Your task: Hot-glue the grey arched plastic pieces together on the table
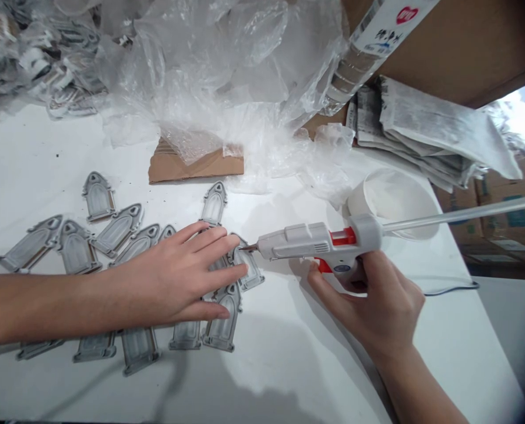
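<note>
My right hand (372, 300) is wrapped round the handle of a white and red hot glue gun (315, 241), with a finger by its red trigger. A clear glue stick (461, 213) juts from the gun's back toward the right. The gun's nozzle points left at a grey arch-shaped plastic piece (250, 272). My left hand (183, 274) lies flat with fingers stretched out on top of several of these grey pieces (112, 232), its fingertips just left of the nozzle. The pieces lie spread over the white table (289, 365).
Crumpled clear plastic bags (227, 76) fill the back of the table. A cardboard scrap (192, 165) lies behind the pieces. A white cup (395, 203) stands behind the gun. Folded newspapers (425, 129) and a cardboard box (457, 41) sit at the back right.
</note>
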Demonstrator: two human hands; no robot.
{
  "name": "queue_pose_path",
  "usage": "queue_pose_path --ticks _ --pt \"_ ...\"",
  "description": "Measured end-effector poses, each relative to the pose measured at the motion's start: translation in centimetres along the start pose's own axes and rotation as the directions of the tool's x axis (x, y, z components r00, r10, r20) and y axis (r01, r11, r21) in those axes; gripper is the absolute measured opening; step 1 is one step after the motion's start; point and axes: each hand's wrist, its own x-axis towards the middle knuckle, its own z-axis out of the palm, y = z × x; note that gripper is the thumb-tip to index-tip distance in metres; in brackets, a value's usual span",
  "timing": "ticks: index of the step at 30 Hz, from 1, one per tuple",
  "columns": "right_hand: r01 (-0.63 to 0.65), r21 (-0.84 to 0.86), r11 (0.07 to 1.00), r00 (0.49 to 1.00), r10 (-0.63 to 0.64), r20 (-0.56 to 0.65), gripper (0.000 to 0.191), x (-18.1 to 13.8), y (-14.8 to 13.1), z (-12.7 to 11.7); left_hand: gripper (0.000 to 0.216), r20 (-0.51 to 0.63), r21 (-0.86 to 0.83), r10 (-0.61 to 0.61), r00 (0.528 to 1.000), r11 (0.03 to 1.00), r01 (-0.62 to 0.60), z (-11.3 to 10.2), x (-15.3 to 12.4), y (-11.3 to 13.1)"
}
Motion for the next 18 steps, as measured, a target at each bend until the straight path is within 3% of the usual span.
queue_pose_path --ticks 18 --pt "0.006 -0.033 0.999 1.0 -0.006 -0.006 0.044 0.0 0.0 0.05 0.052 0.011 -0.018 -0.002 1.0 1.0 0.002 -0.3 0.04 0.11"
